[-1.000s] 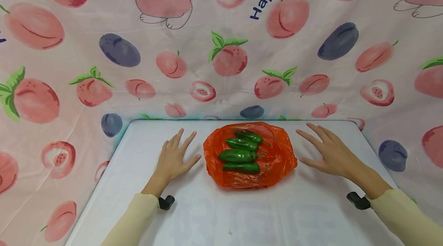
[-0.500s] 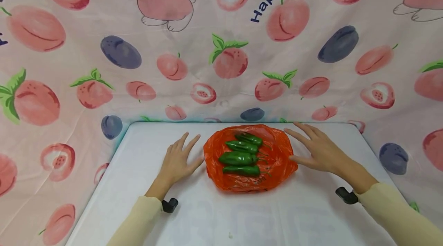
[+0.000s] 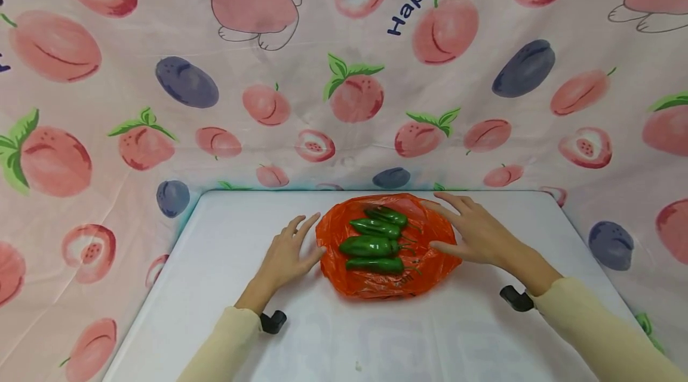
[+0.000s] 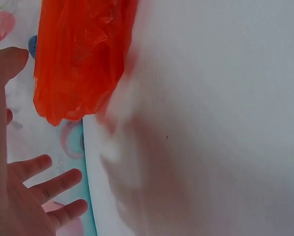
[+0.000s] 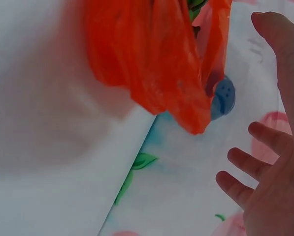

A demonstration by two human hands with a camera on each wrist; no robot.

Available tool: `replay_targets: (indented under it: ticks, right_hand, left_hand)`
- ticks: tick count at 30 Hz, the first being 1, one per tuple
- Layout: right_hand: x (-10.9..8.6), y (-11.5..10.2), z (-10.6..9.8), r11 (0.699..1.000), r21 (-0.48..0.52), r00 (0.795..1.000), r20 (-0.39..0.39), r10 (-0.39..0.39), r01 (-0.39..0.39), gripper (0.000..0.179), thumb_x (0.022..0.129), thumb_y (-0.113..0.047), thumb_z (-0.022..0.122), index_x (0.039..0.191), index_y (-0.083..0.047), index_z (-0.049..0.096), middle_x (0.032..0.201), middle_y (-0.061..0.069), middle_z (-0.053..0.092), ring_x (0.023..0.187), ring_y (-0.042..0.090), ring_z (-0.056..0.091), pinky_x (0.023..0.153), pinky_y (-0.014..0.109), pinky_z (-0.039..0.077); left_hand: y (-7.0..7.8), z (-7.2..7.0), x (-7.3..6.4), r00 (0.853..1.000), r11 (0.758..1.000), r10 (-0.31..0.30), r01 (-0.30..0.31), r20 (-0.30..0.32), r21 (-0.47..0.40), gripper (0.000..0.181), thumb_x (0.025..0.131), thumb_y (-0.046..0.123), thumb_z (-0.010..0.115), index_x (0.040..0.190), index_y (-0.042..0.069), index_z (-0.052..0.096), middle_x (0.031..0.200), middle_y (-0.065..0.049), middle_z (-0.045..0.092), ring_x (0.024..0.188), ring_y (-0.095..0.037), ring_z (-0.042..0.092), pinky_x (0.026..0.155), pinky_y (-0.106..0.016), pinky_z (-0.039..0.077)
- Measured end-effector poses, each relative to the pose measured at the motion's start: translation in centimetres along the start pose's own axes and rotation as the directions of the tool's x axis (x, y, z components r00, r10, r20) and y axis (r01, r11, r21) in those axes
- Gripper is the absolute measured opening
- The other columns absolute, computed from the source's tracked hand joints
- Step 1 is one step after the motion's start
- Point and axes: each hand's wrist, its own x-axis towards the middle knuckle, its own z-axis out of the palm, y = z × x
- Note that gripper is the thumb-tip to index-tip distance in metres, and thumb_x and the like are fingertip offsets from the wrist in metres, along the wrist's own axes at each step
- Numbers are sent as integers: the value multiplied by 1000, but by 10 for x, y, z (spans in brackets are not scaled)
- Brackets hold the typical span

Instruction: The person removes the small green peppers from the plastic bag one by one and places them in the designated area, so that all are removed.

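Observation:
Several green peppers (image 3: 371, 245) lie in a row inside a red plastic bag (image 3: 344, 286), which is spread with its mouth facing up on the white table. My left hand (image 3: 285, 256) is at the bag's left edge, fingers spread; in the left wrist view its fingers (image 4: 58, 184) stay apart from the bag. Over the bag's right side reaches my right hand (image 3: 475, 233), fingers and thumb apart and holding nothing. In the right wrist view the bag (image 5: 151, 54) hangs close to that hand, and a bit of green pepper (image 5: 197, 6) shows.
The white table (image 3: 430, 340) ends at a back edge just behind the bag. A pink cloth (image 3: 344, 149) printed with fruit hangs behind and along both sides. Each wrist carries a small black camera (image 3: 273, 322).
Both hands have moved inward toward the bag, the right one farther, so its fingers now overlap the bag's right side. The bag and peppers have stayed in place.

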Motion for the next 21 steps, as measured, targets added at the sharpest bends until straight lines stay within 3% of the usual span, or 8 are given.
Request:
replay_targets:
  ticks: [7, 12, 15, 21]
  right_hand:
    - [15, -11, 4, 999, 31, 1000, 18, -24, 23, 82, 86, -52, 79, 155, -23, 46, 151, 19, 46, 132, 44, 48, 102, 69, 42]
    - [26, -18, 10, 994, 97, 998, 27, -60, 57, 81, 87, -50, 79, 155, -22, 46, 151, 18, 48, 132, 43, 49, 102, 68, 43]
    - [33, -24, 13, 986, 153, 997, 31, -76, 71, 79, 87, -48, 80, 155, -23, 47, 151, 15, 49, 133, 41, 49, 102, 66, 45]
    - [48, -37, 17, 968, 236, 994, 48, -97, 83, 77, 87, -45, 81, 154, -29, 46, 147, 4, 53, 133, 32, 50, 105, 61, 44]
  left_hand:
    - [4, 4, 2, 997, 996, -32, 37, 65, -76, 78, 95, 56, 65, 162, 33, 31, 153, -19, 43, 120, -44, 60, 98, -65, 49]
    - [7, 9, 5, 995, 980, -48, 65, 92, -186, 78, 95, 53, 67, 161, 30, 34, 153, -13, 41, 105, -31, 63, 88, -47, 57]
    - [10, 10, 6, 995, 965, -45, 67, 90, -252, 76, 95, 48, 69, 160, 25, 37, 150, -12, 44, 90, -25, 60, 78, -36, 55]
    - [13, 11, 8, 991, 935, -73, 106, 108, -339, 76, 94, 40, 74, 159, 25, 38, 139, -8, 53, 83, -24, 58, 73, -30, 54]
